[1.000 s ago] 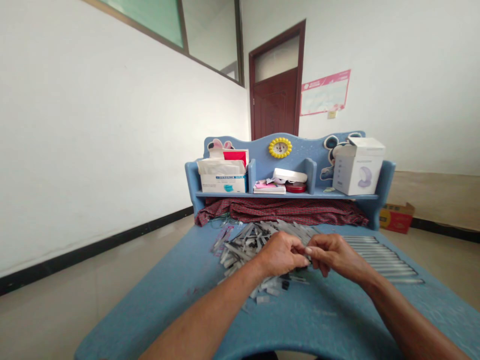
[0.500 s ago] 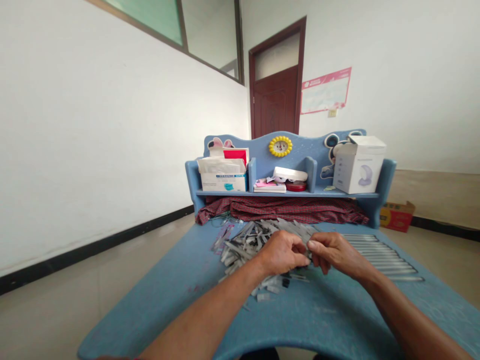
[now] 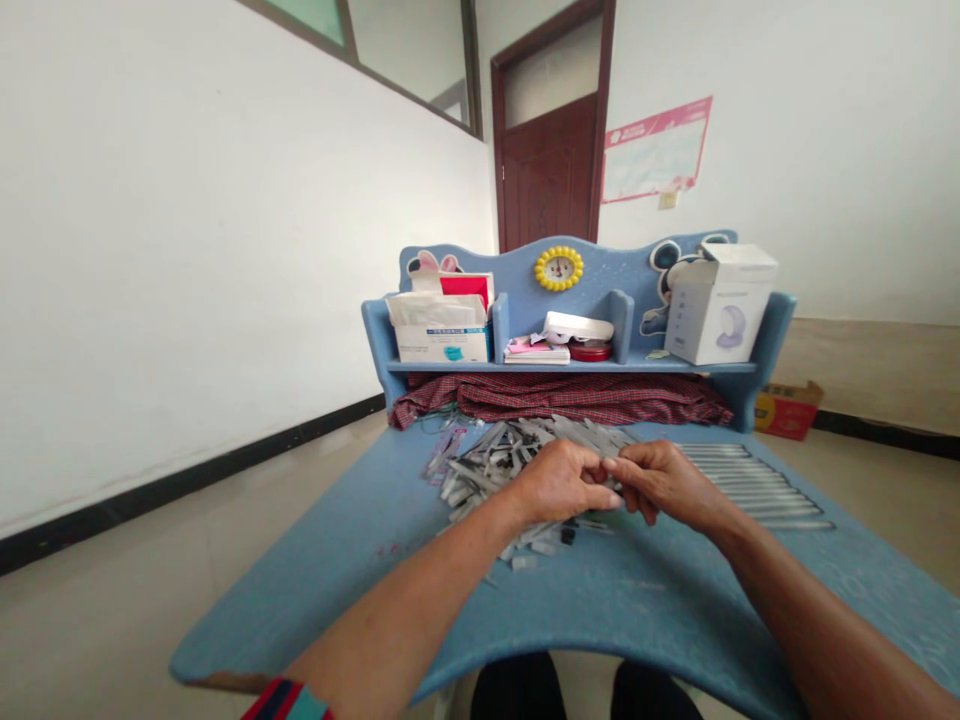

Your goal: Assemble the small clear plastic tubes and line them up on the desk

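Note:
My left hand point(image 3: 564, 482) and my right hand point(image 3: 660, 482) meet over the right side of a heap, their fingertips pinched close together. Whatever lies between the fingers is too small and too hidden to make out. Beneath and left of them spreads the heap of small grey, clear and black plastic pieces point(image 3: 480, 475), some long and thin like pen parts. To the right of my right hand lies a row of several slim grey-white sticks with dark ends point(image 3: 750, 487), side by side.
A blue desk point(image 3: 337, 560) carries everything, with a raised shelf point(image 3: 450, 367) at its back. Red checked cloth point(image 3: 555, 398) is bunched under the shelf. On it stand a face-mask box point(image 3: 442, 343), a red round tin point(image 3: 590, 352) and a white carton point(image 3: 720, 305).
The camera view has tilted down slightly, so the desk's front edge and my legs show more. My hands stay together over the heap, their fingers shifted only a little.

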Motion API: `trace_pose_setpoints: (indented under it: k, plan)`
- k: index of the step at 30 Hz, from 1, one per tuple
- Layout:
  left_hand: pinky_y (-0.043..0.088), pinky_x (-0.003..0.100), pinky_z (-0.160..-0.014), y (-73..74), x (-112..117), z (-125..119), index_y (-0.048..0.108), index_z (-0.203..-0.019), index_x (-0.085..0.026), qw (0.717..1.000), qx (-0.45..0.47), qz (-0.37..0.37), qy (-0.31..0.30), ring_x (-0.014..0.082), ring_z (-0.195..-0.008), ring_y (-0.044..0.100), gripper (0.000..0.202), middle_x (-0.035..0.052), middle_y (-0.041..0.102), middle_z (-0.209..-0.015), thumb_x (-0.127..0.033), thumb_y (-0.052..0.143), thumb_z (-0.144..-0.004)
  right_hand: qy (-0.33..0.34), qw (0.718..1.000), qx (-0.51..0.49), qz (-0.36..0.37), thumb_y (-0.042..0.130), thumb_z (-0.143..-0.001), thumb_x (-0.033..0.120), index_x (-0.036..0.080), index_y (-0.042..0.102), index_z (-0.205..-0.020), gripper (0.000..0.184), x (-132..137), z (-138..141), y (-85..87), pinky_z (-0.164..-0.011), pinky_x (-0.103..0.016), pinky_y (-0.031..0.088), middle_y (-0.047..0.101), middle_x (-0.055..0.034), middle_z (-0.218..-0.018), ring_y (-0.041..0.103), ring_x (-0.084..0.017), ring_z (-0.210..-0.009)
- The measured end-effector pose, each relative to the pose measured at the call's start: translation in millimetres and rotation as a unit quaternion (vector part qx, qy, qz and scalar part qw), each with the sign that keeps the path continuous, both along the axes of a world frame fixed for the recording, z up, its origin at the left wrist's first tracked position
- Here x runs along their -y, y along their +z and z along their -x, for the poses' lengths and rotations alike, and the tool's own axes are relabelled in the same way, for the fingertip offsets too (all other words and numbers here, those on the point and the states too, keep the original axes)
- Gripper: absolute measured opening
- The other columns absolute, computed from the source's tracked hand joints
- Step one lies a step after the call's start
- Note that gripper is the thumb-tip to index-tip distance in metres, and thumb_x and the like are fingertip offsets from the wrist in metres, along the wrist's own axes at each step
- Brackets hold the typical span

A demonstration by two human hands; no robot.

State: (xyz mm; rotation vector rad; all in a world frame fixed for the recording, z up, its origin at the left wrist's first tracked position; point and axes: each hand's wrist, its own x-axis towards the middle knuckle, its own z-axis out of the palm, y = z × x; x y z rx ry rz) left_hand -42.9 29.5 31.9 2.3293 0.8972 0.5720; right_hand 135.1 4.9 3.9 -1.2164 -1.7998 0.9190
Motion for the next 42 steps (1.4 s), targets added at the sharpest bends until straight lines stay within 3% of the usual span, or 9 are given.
trace_pose_setpoints:
  k: [6, 9, 16, 20, 24, 29, 32, 36, 42]
  plan:
    - [0.022, 0.021, -0.047, 10.9, -3, 7, 0.045, -0.049, -0.014, 0.995, -0.051, 0.024, -0.082, 0.0066, -0.049, 0.033, 0.024, -0.0061, 0.033, -0.048, -0.024, 0.054, -0.069, -0.024, 0.999, -0.024, 0.002, 0.056, -0.077, 0.054, 0.015, 0.051, -0.050, 0.047, 0, -2, 3.5, -0.032, -0.017, 0.032, 0.053, 0.0011, -0.039, 0.044, -0.007, -0.029]
    - [0.023, 0.021, -0.048, 11.6, -4, 8, 0.047, -0.051, -0.014, 0.993, -0.065, 0.027, -0.091, 0.0068, -0.050, 0.034, 0.021, -0.0063, 0.034, -0.048, -0.023, 0.054, -0.069, -0.031, 0.999, -0.023, 0.008, 0.057, -0.076, 0.053, 0.016, 0.050, -0.049, 0.047, 1, -1, 6.0, -0.032, -0.017, 0.031, 0.053, 0.0014, -0.038, 0.044, -0.007, -0.028]
    - [0.022, 0.021, -0.048, 3.1, -6, 5, 0.055, -0.055, -0.014, 0.996, -0.083, -0.039, -0.022, 0.0078, -0.051, 0.039, 0.017, -0.0058, 0.044, -0.049, -0.026, 0.064, -0.064, -0.054, 0.998, 0.003, 0.023, 0.055, -0.076, 0.055, 0.016, 0.049, -0.047, 0.050, 1, 5, 3.8, -0.031, -0.017, 0.027, 0.050, 0.0021, -0.035, 0.041, -0.006, -0.026]
    - [0.023, 0.021, -0.048, 8.3, -5, 6, 0.058, -0.056, -0.015, 0.994, -0.090, -0.065, 0.008, 0.0084, -0.050, 0.042, 0.016, -0.0056, 0.048, -0.048, -0.026, 0.067, -0.061, -0.064, 0.997, -0.012, 0.027, 0.046, -0.078, 0.063, 0.016, 0.049, -0.049, 0.055, 0, 5, 1.8, -0.030, -0.017, 0.029, 0.052, 0.0010, -0.037, 0.043, -0.007, -0.027]
    - [0.026, 0.020, -0.049, 16.6, -11, 13, 0.061, -0.057, -0.014, 0.993, -0.034, -0.091, 0.069, 0.0093, -0.052, 0.045, 0.013, -0.0047, 0.052, -0.049, -0.026, 0.066, -0.061, -0.071, 0.997, -0.032, 0.023, 0.035, -0.082, 0.064, 0.017, 0.049, -0.054, 0.057, 2, 5, 2.6, -0.033, -0.018, 0.032, 0.054, 0.0003, -0.041, 0.044, -0.008, -0.028]
    - [0.028, 0.020, -0.047, 17.0, -26, 21, 0.062, -0.058, -0.013, 0.982, 0.079, -0.092, 0.148, 0.0090, -0.050, 0.044, 0.020, -0.0037, 0.052, -0.051, -0.033, 0.067, -0.061, 0.061, 0.997, 0.055, 0.008, 0.057, -0.077, 0.041, 0.016, 0.052, -0.060, 0.031, 8, 17, -5.7, -0.039, -0.018, 0.030, 0.051, 0.0041, -0.046, 0.042, -0.006, -0.036]
    - [0.029, 0.020, -0.046, 14.0, -31, 21, 0.062, -0.060, -0.013, 0.976, 0.119, -0.066, 0.170, 0.0087, -0.049, 0.044, 0.023, -0.0034, 0.052, -0.050, -0.035, 0.067, -0.060, 0.117, 0.976, 0.171, -0.069, 0.057, -0.076, 0.026, 0.017, 0.063, -0.076, 0.011, 13, 27, -11.8, -0.047, -0.020, 0.031, 0.054, 0.0038, -0.053, 0.046, -0.008, -0.046]
    - [0.029, 0.019, -0.046, 11.7, -30, 19, 0.062, -0.058, -0.012, 0.975, 0.139, -0.046, 0.167, 0.0080, -0.048, 0.044, 0.021, -0.0037, 0.052, -0.049, -0.032, 0.067, -0.060, 0.127, 0.935, 0.299, -0.142, 0.053, -0.077, 0.019, 0.021, 0.067, -0.089, 0.018, 20, 36, -10.9, -0.057, -0.022, 0.033, 0.065, 0.0005, -0.067, 0.056, -0.012, -0.060]
    - [0.029, 0.019, -0.045, 10.5, -28, 15, 0.062, -0.057, -0.012, 0.977, 0.136, -0.023, 0.159, 0.0078, -0.047, 0.043, 0.024, -0.0035, 0.051, -0.048, -0.035, 0.067, -0.059, 0.117, 0.900, 0.379, -0.180, 0.050, -0.081, 0.024, 0.021, 0.066, -0.085, 0.017, 22, 40, -11.2, -0.056, -0.024, 0.029, 0.068, -0.0016, -0.069, 0.059, -0.014, -0.062]
